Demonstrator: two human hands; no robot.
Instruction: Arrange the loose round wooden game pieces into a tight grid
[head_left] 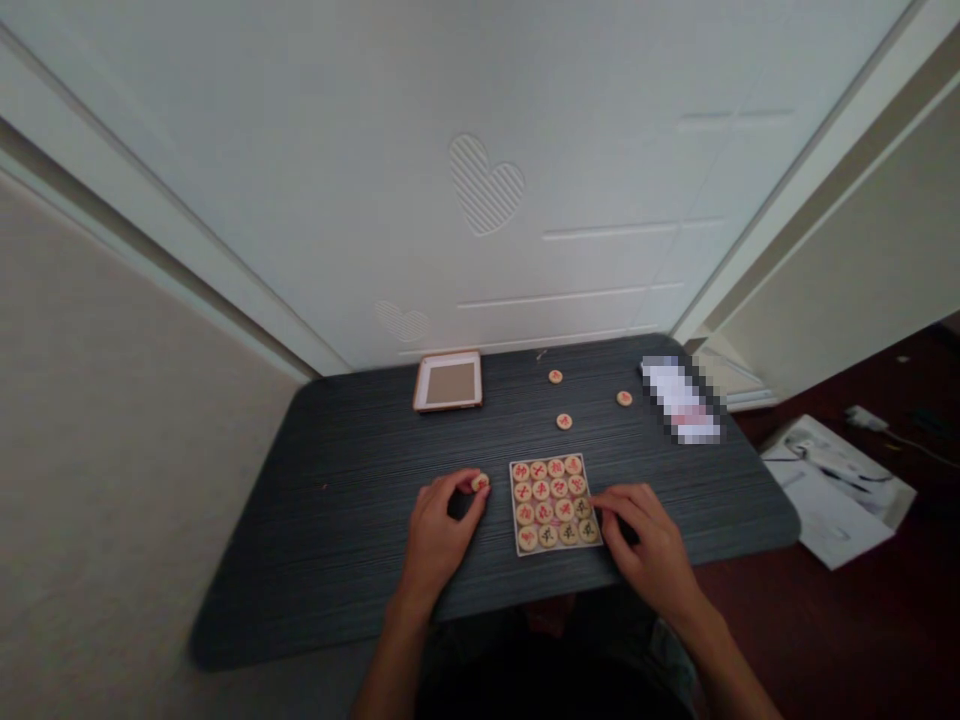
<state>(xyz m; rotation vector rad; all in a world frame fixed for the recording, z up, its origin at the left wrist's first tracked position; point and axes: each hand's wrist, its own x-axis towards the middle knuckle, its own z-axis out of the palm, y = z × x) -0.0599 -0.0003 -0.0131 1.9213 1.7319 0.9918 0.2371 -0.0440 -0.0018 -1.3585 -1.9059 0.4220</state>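
Note:
My left hand pinches a round xiangqi piece with a red character, just above the table and left of a shallow square box. That box holds rows of round wooden pieces, most marked in red and several in black at the lower right. At the box's right edge is my right hand, with thumb and index fingertips close together against the rim. Beyond the box lie three loose red-marked pieces: one piece nearest it, another piece farther back, and a third piece to the right.
A box lid, inside facing up, lies at the back of the dark table. A blurred-out phone-like object sits at the right. White panels with a heart relief stand behind. On the floor at right is an open white box with cables.

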